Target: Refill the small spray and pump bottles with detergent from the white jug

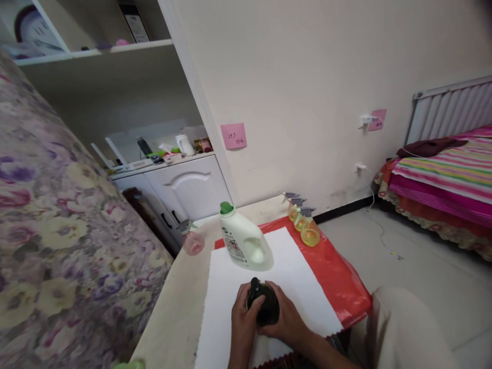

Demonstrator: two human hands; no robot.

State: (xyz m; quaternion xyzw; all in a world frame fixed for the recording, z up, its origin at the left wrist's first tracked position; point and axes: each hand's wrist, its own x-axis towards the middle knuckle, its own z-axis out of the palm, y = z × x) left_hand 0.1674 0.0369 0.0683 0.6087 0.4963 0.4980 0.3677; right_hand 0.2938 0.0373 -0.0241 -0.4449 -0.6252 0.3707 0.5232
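Head view: lower ctr of frame, L hand (243,308) & R hand (288,313) both grasp dark pump btl (269,309), one each side, L thumb across it nr the pump; can't tell if its base touches white sheet (221,292) below; just beyond, mid-frame, pale green jug (244,238) w/ green cap (226,207) stands on sheet; red plastic (335,271) to R; pink spray btl (194,244) L of jug; yellow spray btls (310,236) R of it; pink note (233,137) on wall (300,92), upper ctr.
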